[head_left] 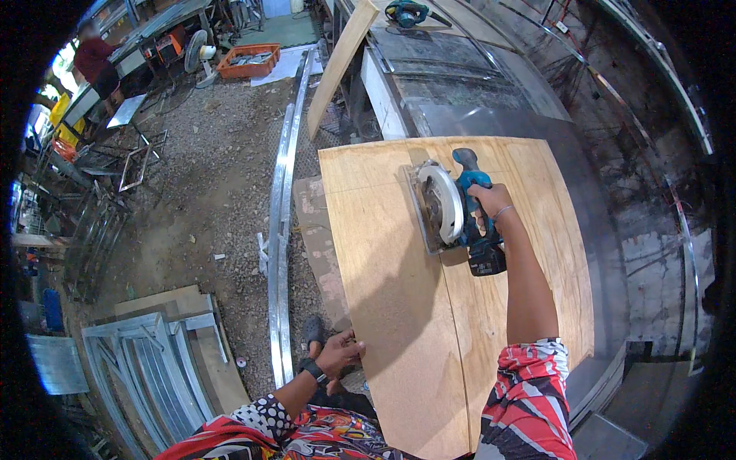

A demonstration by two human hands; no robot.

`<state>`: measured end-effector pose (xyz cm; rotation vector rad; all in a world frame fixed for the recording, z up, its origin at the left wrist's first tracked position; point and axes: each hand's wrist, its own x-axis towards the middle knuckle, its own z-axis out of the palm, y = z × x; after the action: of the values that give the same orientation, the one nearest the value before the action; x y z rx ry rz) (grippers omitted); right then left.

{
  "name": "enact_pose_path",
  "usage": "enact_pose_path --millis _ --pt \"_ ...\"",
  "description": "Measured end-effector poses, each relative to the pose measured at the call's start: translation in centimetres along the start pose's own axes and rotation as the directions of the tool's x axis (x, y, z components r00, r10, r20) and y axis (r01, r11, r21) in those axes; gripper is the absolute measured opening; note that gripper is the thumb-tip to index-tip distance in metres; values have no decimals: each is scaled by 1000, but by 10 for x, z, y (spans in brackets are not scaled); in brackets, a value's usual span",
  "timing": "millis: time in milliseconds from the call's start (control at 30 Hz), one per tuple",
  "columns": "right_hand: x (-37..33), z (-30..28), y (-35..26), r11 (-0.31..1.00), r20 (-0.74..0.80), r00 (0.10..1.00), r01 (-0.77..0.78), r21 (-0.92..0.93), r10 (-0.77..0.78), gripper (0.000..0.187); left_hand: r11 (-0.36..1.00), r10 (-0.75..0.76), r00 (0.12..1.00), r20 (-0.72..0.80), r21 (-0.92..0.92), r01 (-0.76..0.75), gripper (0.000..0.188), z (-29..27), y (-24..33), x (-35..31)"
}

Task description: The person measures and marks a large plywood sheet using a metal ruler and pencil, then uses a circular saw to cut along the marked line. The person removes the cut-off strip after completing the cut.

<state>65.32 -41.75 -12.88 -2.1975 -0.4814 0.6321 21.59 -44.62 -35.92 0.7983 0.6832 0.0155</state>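
My right hand is wrapped round the handle of a teal and black cordless circular saw. The saw rests on a light plywood sheet, its silver blade guard facing left and its black battery toward me. From the saw's base a narrow dark cut line runs down to the sheet's near edge. Down at the left edge of the plywood, my left hand has bent fingers against that edge, with a dark watch on its wrist. The blade's lower part is hidden.
The sheet lies over a metal-topped bench, where another teal power tool sits. A plank leans at the bench's side. Long metal channels and welded frames lie on the gravel. A person stands far left.
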Motion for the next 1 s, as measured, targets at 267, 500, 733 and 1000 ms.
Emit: enact_pose_path --millis 267,500,733,1000 --pt "-6 -3 -17 999 -17 999 31 -12 -31 29 1000 20 999 36 -9 -20 48 -9 -2 0" --pt "-7 -2 -18 999 -10 999 31 -12 -31 31 1000 -6 1000 1 -21 6 52 -3 10 -14" --pt "-13 -2 -24 999 -28 1000 12 -53 -14 34 999 -12 1000 -11 43 13 54 -7 -1 -22" --pt "-9 -2 -25 998 -36 999 8 -65 -10 37 996 75 993 -89 56 -70 38 11 15 -44"
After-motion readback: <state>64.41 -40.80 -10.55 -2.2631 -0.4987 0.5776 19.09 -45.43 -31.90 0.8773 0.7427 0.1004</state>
